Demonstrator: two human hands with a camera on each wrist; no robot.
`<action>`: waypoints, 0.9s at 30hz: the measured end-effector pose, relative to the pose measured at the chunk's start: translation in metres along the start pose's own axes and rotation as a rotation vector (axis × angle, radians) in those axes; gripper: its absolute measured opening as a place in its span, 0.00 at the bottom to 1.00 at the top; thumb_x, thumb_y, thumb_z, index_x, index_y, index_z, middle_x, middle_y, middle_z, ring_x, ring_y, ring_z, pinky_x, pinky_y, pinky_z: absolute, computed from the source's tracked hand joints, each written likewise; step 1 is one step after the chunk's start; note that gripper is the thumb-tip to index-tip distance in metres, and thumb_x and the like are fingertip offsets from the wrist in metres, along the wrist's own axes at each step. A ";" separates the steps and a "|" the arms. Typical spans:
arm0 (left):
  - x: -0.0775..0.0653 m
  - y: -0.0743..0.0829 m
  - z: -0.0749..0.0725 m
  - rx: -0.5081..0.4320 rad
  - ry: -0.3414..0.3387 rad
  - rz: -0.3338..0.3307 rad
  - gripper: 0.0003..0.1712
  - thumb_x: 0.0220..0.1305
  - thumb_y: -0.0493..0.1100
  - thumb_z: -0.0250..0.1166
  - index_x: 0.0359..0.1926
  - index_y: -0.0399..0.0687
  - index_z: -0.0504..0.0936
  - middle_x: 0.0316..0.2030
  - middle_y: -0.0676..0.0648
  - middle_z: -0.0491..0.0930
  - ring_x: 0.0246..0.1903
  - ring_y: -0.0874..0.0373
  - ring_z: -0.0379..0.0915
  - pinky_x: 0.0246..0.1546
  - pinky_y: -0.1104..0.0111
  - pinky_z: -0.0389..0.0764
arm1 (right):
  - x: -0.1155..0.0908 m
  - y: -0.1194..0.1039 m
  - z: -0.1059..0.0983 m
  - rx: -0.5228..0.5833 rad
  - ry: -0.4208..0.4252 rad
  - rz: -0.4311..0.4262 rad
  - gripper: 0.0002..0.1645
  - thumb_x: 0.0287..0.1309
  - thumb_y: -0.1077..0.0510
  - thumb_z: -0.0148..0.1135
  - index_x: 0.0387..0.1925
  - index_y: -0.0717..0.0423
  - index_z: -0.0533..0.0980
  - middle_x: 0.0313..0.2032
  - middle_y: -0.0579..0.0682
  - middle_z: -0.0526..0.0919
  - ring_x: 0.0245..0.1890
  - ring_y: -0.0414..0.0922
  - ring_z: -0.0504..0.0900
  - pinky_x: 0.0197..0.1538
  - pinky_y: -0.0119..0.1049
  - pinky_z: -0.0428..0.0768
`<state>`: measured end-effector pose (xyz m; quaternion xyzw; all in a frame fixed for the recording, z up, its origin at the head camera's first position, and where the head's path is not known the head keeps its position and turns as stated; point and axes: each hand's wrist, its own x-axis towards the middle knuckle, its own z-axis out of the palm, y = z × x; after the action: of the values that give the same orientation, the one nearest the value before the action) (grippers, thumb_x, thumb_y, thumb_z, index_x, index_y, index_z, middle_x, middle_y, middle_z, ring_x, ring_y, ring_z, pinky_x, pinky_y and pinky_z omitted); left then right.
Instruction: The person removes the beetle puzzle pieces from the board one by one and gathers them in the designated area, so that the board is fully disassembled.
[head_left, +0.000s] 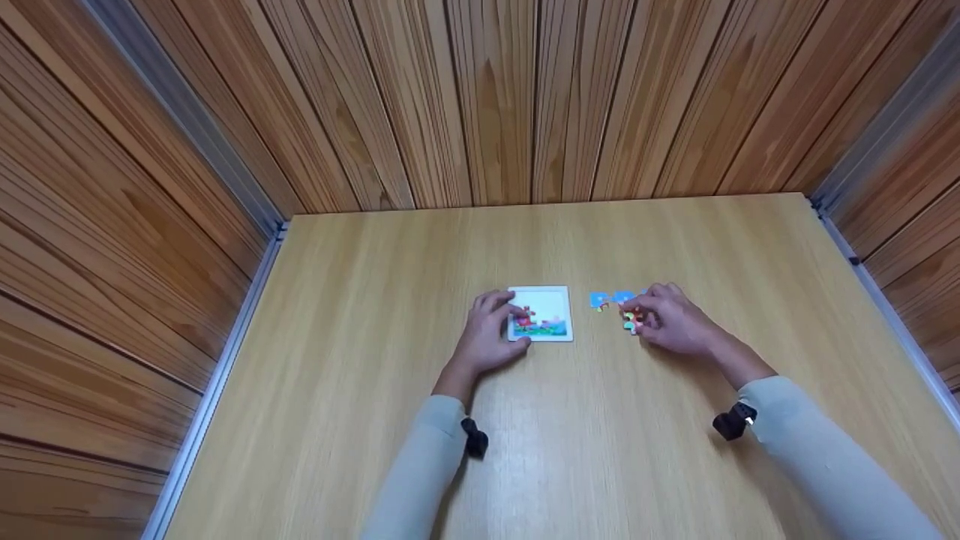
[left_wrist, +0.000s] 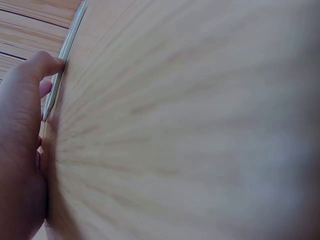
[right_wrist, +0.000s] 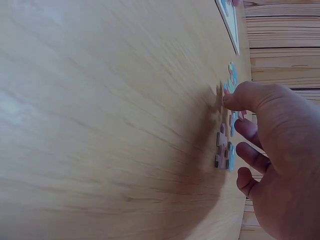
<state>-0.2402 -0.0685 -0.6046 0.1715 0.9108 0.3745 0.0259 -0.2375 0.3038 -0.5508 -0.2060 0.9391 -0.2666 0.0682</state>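
Observation:
A white-framed puzzle board (head_left: 555, 304) lies on the table, with a red, green and blue picture along its lower part. My left hand (head_left: 486, 334) holds the board at its left side, thumb at the lower left corner and one finger over the picture. In the left wrist view the thumb (left_wrist: 46, 64) touches the board's edge (left_wrist: 67, 50). My right hand (head_left: 675, 322) is over the loose pieces to the board's right, pinching a small jigsaw piece (right_wrist: 226, 89) between thumb and forefinger. The fingers hide much of that piece.
Several loose blue and multicoloured jigsaw pieces (head_left: 598, 299) lie right of the board, some partly under the right hand. More pieces (right_wrist: 224, 150) show below the fingers in the right wrist view. Wood-plank walls (head_left: 495, 105) bound the table (head_left: 375, 300) at the back and sides.

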 end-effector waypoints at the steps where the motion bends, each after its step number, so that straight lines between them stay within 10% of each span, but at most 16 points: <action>1: 0.000 0.000 0.000 -0.004 0.004 0.005 0.27 0.64 0.55 0.76 0.61 0.49 0.89 0.81 0.43 0.72 0.85 0.39 0.59 0.87 0.39 0.63 | 0.000 0.000 0.000 -0.003 -0.001 -0.003 0.22 0.70 0.63 0.75 0.64 0.55 0.88 0.51 0.60 0.82 0.56 0.57 0.71 0.50 0.42 0.68; 27: 0.000 0.002 -0.001 0.007 0.009 -0.011 0.27 0.65 0.55 0.77 0.62 0.51 0.89 0.81 0.43 0.72 0.85 0.40 0.59 0.87 0.40 0.63 | -0.001 0.003 0.002 0.016 -0.026 0.040 0.24 0.70 0.63 0.72 0.66 0.54 0.87 0.58 0.62 0.80 0.59 0.57 0.70 0.56 0.45 0.70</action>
<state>-0.2396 -0.0678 -0.6025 0.1650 0.9131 0.3721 0.0235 -0.2370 0.3057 -0.5542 -0.1900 0.9399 -0.2700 0.0872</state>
